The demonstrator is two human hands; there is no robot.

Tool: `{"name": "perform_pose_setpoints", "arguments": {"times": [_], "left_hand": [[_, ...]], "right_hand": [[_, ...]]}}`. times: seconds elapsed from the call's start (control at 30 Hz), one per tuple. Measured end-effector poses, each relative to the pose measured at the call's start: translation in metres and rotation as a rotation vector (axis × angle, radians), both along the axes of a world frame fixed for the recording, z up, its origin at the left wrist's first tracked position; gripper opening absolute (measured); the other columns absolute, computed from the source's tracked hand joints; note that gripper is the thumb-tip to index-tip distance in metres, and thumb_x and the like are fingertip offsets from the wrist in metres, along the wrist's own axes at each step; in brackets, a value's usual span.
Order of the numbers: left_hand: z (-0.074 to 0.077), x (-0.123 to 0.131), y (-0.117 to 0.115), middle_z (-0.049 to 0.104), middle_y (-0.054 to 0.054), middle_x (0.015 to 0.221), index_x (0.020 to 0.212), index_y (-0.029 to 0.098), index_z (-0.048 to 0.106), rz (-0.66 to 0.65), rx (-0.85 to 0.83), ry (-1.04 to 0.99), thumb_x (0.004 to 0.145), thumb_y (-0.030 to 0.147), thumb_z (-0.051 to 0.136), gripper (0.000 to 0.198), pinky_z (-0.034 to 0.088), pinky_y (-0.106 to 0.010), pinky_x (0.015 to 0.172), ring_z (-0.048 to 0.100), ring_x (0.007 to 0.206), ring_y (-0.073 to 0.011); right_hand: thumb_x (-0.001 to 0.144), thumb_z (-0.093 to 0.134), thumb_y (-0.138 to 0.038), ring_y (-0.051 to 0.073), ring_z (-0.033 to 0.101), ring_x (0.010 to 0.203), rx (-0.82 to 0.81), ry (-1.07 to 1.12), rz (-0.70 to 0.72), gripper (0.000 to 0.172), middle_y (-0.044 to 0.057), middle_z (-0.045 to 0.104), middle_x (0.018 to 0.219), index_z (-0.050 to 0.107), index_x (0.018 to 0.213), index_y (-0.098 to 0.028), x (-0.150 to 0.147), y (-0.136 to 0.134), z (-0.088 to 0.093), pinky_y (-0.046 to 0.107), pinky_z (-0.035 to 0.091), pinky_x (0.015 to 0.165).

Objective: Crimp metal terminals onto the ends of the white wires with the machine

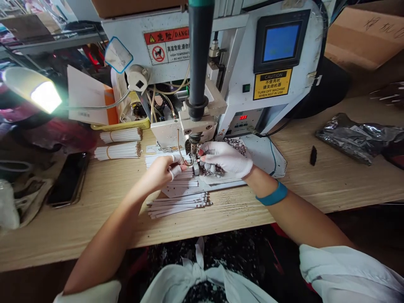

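At the foot of the machine's press head [196, 145], both of my hands come close together. My left hand [168, 170], with white covers on some fingers, is closed in a pinch just left of the metal tip; what it grips is too small to make out. On the other side my right hand [227, 160], in a white glove with bare fingertips, pinches at the tip, its hold also unclear. Small dark and silvery pieces [217, 170] lie heaped under the right hand. Thin white strips [186, 183] lie beneath my left hand, and a loose pile of strips [178, 205] with dark-marked ends is nearer me.
Banded strip bundles [118, 150] and a phone [67, 179] lie left, near a yellow basket [121, 125]. A lit lamp [46, 97] hangs there. A machine screen [282, 42] stands above; a plastic bag [350, 134] and cardboard box [362, 40] are right.
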State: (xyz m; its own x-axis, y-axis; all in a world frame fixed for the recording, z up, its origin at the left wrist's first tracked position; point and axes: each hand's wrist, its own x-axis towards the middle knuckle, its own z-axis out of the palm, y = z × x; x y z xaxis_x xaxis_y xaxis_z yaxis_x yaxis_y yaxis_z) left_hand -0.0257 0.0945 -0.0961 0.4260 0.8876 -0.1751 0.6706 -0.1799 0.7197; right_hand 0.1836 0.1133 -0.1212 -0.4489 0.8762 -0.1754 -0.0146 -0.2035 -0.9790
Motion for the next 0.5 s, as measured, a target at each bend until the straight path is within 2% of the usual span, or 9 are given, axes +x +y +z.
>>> {"name": "perform_pose_setpoints", "arguments": {"times": [0.1,0.2,0.33,0.5], "left_hand": [[0.0,0.001,0.005,0.049,0.003,0.057,0.066,0.015,0.058,0.045,-0.078,-0.085,0.072,0.036,0.054,0.023,0.032,-0.021,0.051,0.04,0.053,-0.0102],[-0.003,0.003,0.009,0.044,0.003,0.053,0.056,0.015,0.052,0.063,-0.117,-0.135,0.068,0.039,0.057,0.027,0.031,-0.021,0.052,0.039,0.055,-0.0106],[-0.007,0.006,0.011,0.045,0.004,0.052,0.054,0.016,0.05,0.079,-0.132,-0.17,0.066,0.04,0.059,0.028,0.032,-0.022,0.053,0.04,0.057,-0.0109],[-0.006,0.008,0.013,0.051,0.003,0.054,0.056,0.014,0.057,0.077,-0.143,-0.177,0.064,0.042,0.061,0.029,0.036,-0.022,0.054,0.043,0.057,-0.0111]], "right_hand": [[0.069,0.063,-0.016,0.004,0.043,0.04,-0.036,-0.019,-0.013,0.016,-0.004,0.053,0.057,0.053,0.081,-0.014,-0.008,-0.002,0.002,0.017,0.029,0.034],[0.07,0.061,-0.013,0.003,0.039,0.036,-0.071,-0.072,0.009,0.013,-0.006,0.051,0.054,0.052,0.079,-0.014,-0.011,-0.001,0.005,0.016,0.025,0.031],[0.069,0.061,-0.012,0.002,0.035,0.034,-0.064,-0.085,-0.001,0.012,-0.007,0.049,0.052,0.053,0.078,-0.015,-0.012,0.0,0.004,0.015,0.025,0.03],[0.069,0.06,-0.011,0.002,0.035,0.034,-0.037,-0.075,-0.017,0.011,-0.006,0.05,0.052,0.053,0.078,-0.015,-0.014,0.0,0.001,0.015,0.024,0.029]]}}
